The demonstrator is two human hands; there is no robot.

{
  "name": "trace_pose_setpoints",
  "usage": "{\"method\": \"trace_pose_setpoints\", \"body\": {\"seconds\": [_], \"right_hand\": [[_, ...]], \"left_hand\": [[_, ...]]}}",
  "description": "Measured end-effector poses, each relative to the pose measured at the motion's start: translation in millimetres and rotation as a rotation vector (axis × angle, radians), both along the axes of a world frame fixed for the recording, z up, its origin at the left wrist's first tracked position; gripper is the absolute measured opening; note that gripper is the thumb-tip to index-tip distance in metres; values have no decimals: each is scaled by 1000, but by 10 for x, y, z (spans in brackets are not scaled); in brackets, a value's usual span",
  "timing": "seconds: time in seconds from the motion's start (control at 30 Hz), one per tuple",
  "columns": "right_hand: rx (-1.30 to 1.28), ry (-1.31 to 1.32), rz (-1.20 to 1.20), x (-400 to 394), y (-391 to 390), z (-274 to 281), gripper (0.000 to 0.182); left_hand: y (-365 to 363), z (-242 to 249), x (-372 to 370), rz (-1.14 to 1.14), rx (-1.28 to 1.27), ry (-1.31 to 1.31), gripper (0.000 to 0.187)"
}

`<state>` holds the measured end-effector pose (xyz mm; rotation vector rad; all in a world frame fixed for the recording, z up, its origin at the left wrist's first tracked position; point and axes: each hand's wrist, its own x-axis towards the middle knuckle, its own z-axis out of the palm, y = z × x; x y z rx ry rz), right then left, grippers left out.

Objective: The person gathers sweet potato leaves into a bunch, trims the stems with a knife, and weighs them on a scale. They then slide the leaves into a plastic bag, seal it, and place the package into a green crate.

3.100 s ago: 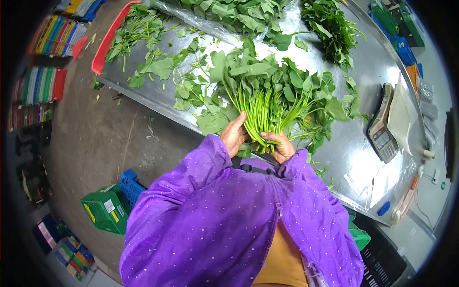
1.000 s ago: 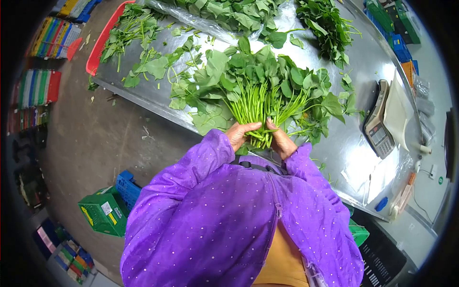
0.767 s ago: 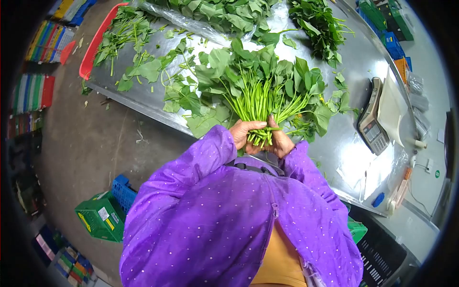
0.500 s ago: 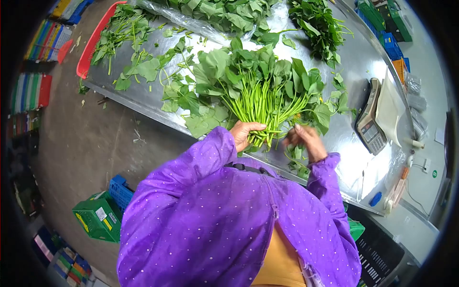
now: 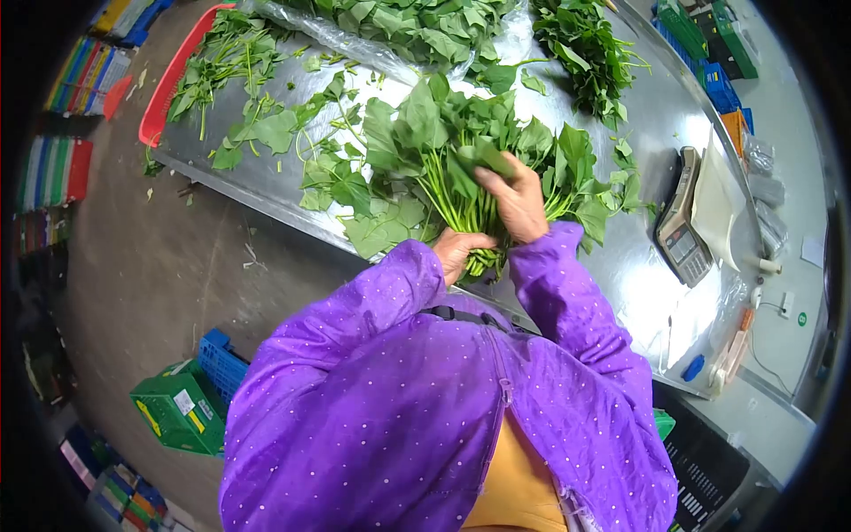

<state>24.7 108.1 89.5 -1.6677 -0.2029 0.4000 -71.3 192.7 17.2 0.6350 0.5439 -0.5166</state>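
My left hand point(image 5: 463, 252) is wrapped round the lower stems of a bunch of leafy greens point(image 5: 452, 197), with the cut ends poking out below the fist. The bunch's heart-shaped leaves fan out away from me, over the metal table point(image 5: 620, 293). My right hand point(image 5: 519, 202) is over the right side of the bunch, with thumb and fingers closed on a green leaf point(image 5: 483, 155) among the stems. Part of that leaf is blurred. Loose leafy sprigs point(image 5: 341, 186) lie on the table left of the bunch.
A plastic-wrapped pile of greens point(image 5: 425, 31) and another bunch point(image 5: 585, 58) lie at the back. A red tray point(image 5: 164, 102) of trimmings is at the far left. A scale point(image 5: 684, 239) stands at the right. Green point(image 5: 182, 408) and blue point(image 5: 222, 363) crates sit on the floor.
My right hand has moved up and left from beside the stem ends onto the bunch and closed on a leaf. My left hand keeps its grip on the stems.
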Motion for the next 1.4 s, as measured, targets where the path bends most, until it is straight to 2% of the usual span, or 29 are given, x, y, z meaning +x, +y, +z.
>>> {"method": "trace_pose_setpoints", "body": {"seconds": [0.1, 0.2, 0.23, 0.33, 0.37, 0.4, 0.47, 0.5, 0.53, 0.57, 0.6, 0.67, 0.77, 0.87, 0.9, 1.0, 1.03, 1.07, 1.1, 1.23, 1.3, 1.33, 1.4], "right_hand": [[405, 371, -127, -131, -161, -1, 19], [661, 499, -184, -185, -103, 228, 19], [655, 605, -228, -167, -219, 73, 22], [1030, 687, -114, -176, -397, -295, 25], [1062, 665, -137, -197, -364, -294, 25], [867, 619, -288, -232, -277, -150, 22], [504, 463, -220, -288, -217, -61, 23], [340, 427, -78, -351, -222, 10, 22], [334, 549, -151, -518, -76, 296, 25], [142, 448, 93, -644, -53, 375, 25], [76, 161, 202, -868, -20, 125, 26], [104, 5, 324, -1023, -20, 154, 23], [284, 744, 314, -1003, -255, 533, 16], [364, 1124, 280, -1120, -416, 507, 9], [436, 1089, 341, -1247, -370, 404, 7], [605, 1188, 168, -1152, -607, 427, 8], [502, 1104, 178, -1070, -723, 513, 14], [320, 981, 288, -1042, -949, 312, 29], [-156, 693, 493, -937, -1157, 160, 41], [135, 708, 127, -721, -1234, -16, 52], [291, 707, -59, -649, -1253, -149, 58], [533, 818, -109, -625, -1159, -433, 61], [550, 728, -214, -589, -725, -521, 54]], "left_hand": [[74, 176, 55, -27, -171, 60, 24], [137, 80, 57, -78, -352, 18, 28], [130, -26, 43, -64, -429, -16, 29], [122, -11, 34, 18, -582, -30, 39], [116, 32, 52, 50, -629, -8, 40], [108, 65, 67, 81, -675, 14, 42], [99, 14, 80, 70, -464, 66, 37], [59, -110, 74, 87, -399, 61, 36], [33, -174, 79, 104, -335, 54, 36], [105, 373, 166, 82, -346, 99, 34], [103, 343, 176, 73, -360, 129, 37], [116, 198, 191, 58, -393, 189, 43], [83, 193, 162, 56, -354, 315, 48], [22, -91, 139, 128, -436, 181, 51], [22, -156, 152, 173, -474, 110, 53], [118, -143, 233, 153, -506, 121, 57], [139, -97, 240, 147, -511, 128, 57], [160, -52, 241, 138, -515, 134, 57], [170, -17, 227, 127, -523, 145, 57], [194, 87, 175, 19, -488, 79, 55], [174, 20, 164, -59, -369, 68, 54], [170, -5, 173, -100, -309, 60, 53], [157, 110, 186, -132, -104, 67, 45]]}}
